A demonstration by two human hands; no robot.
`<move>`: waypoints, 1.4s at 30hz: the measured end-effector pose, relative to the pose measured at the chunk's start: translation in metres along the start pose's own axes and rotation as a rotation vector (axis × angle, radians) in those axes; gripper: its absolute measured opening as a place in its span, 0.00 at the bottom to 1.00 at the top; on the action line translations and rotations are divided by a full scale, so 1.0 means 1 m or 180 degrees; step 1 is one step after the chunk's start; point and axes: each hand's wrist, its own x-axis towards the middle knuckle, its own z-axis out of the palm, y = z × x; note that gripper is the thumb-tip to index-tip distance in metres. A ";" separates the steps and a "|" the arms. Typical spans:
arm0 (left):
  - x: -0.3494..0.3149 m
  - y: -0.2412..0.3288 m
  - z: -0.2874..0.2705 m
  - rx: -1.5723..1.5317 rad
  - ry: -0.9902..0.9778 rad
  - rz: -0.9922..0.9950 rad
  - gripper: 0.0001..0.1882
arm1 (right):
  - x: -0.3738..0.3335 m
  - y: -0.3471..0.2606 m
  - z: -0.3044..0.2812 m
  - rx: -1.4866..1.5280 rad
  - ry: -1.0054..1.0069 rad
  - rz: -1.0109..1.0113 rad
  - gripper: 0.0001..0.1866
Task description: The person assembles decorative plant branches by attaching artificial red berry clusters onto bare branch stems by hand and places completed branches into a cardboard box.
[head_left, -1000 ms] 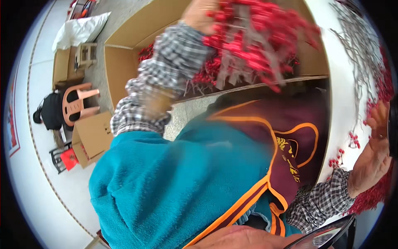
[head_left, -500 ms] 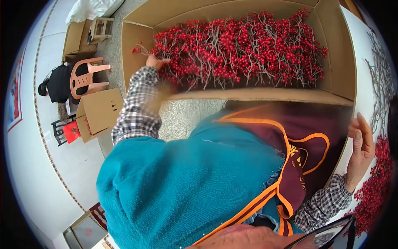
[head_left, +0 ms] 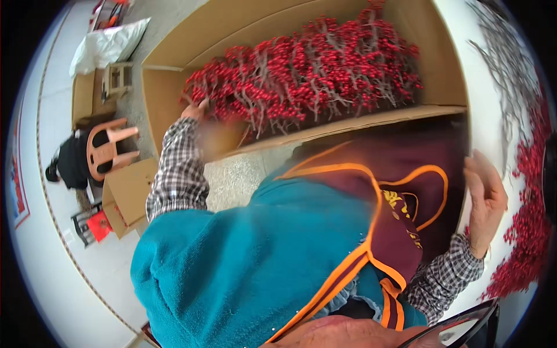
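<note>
A wide mass of red berry branches [head_left: 313, 75] with grey-brown stems lies inside a long open cardboard box [head_left: 348, 123]. My left hand [head_left: 194, 110] is inside the box's left end, against the near left end of the branches. Its thumb is stretched out; the other fingers are partly hidden, and no branch shows clearly gripped. On the right, my right hand [head_left: 486, 200] is raised at the edge of a white table [head_left: 481, 124], fingers extended, holding nothing. More red berry branches [head_left: 525, 232] lie on that table beyond it.
Grey stems [head_left: 505, 69] spread along the table's far part. To the left are a smaller cardboard box [head_left: 129, 197], a pink plastic chair [head_left: 103, 152], a person in black [head_left: 72, 162], a small wooden stool [head_left: 119, 78] and a white sack [head_left: 110, 46].
My view has shifted, so the box sits further left and higher. A sprig that stuck out left of my left hand no longer stands apart from the bunch. My right hand stays by the table edge.
</note>
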 end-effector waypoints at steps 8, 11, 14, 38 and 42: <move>0.022 -0.002 -0.048 -0.0615 0.0961 -0.0769 0.44 | 0.013 0.000 0.012 -0.0213 -0.0148 -0.0593 0.18; 0.058 -0.063 -0.017 0.0406 0.0439 -0.1009 0.43 | 0.006 0.004 0.005 -0.0141 -0.0075 -0.0570 0.17; 0.043 0.023 -0.073 0.1069 -0.0156 -0.0511 0.46 | 0.015 -0.007 0.009 -0.0349 0.0062 -0.0514 0.17; -0.288 0.551 -0.175 -0.1613 0.1585 0.6031 0.35 | 0.032 0.017 -0.013 -0.1188 0.2100 -0.0313 0.04; -0.289 0.624 -0.148 -0.0939 0.1732 0.6084 0.33 | 0.014 0.010 -0.016 -0.0540 0.2021 -0.0097 0.03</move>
